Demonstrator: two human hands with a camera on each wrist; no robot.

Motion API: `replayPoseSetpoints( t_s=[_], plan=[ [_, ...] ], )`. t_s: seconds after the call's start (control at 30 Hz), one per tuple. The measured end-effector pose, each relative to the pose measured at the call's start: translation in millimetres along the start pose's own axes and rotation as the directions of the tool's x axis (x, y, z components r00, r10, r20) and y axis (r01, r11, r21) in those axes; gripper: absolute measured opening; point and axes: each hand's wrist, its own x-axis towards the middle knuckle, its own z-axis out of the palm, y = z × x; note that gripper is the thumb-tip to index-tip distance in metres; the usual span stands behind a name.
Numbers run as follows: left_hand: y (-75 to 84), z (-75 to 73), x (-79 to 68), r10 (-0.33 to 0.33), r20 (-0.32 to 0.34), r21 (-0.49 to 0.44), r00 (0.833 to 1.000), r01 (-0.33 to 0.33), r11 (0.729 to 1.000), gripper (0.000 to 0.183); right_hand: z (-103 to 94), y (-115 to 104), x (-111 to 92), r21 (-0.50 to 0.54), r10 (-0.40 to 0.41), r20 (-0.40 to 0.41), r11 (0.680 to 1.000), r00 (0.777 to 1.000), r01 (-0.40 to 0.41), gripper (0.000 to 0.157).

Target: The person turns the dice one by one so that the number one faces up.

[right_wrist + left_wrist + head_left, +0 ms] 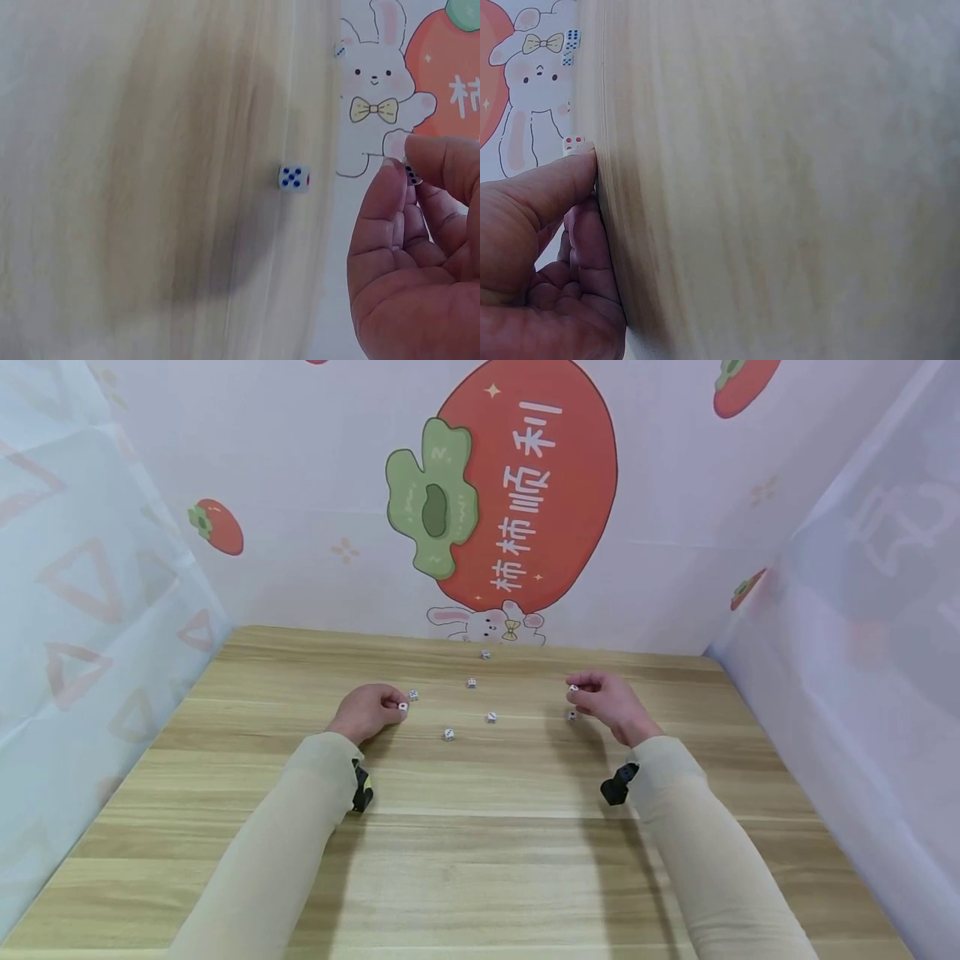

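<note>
My left hand (366, 712) is low over the left part of the table, pinching a small white die (402, 707) at its fingertips. Four red pips show on that die (574, 142) in the left wrist view, just past the thumb. Right behind it lies another die (413, 695). On the other side, my right hand (611, 705) holds a die (573, 688) between thumb and forefinger, raised over the table. Below those fingers sits a die (293, 178) on the wood, five blue pips facing the right wrist camera.
Between the hands, dice lie scattered on the wooden table (480, 852): one at the back (486, 655), one in the middle (472, 683), and two nearer dice (491, 717) (449, 735). A printed cloth (300, 468) hangs behind, with pale sheets on both sides.
</note>
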Motion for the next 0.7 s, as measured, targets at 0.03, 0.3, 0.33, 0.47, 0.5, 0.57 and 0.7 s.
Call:
replayPoseSetpoints(
  t_s=[0.03,0.3,0.33,0.47,0.5,0.57,0.7],
  plan=[
    [-0.2,-0.2,0.0,0.003,0.0,0.0,1.0,-0.003,1.0,0.014,-1.5,2,0,-0.006,0.0,-0.008,1.0,1.0,0.0,0.043],
    [-1.8,0.2,0.9,0.007,0.003,0.004,1.0,-0.007,1.0,0.014,-8.2,13,-4,-0.151,-0.007,-0.042,0.989,0.999,0.001,0.04],
    [-1.9,0.3,1.0,0.007,0.003,0.004,1.0,-0.007,1.0,0.014,-8.6,14,-4,-0.169,-0.011,-0.045,0.986,0.999,0.003,0.039],
    [-2.5,0.5,1.6,0.009,0.001,0.008,1.0,-0.009,1.0,0.014,-9.6,21,-4,-0.243,-0.026,-0.055,0.97,0.998,0.012,0.034],
    [-2.5,0.6,1.7,0.009,0.002,0.007,1.0,-0.009,1.0,0.014,-9.8,22,-3,-0.265,-0.026,-0.057,0.964,0.998,0.01,0.033],
    [-2.7,0.7,1.9,0.01,0.002,0.008,1.0,-0.01,1.0,0.013,-10.0,25,-3,-0.308,-0.023,-0.059,0.951,0.998,0.004,0.031],
    [-2.2,1.1,2.1,0.012,0.001,0.01,1.0,-0.012,1.0,0.013,-10.2,28,-3,-0.379,-0.006,-0.054,0.925,0.999,-0.015,0.026]
  ],
)
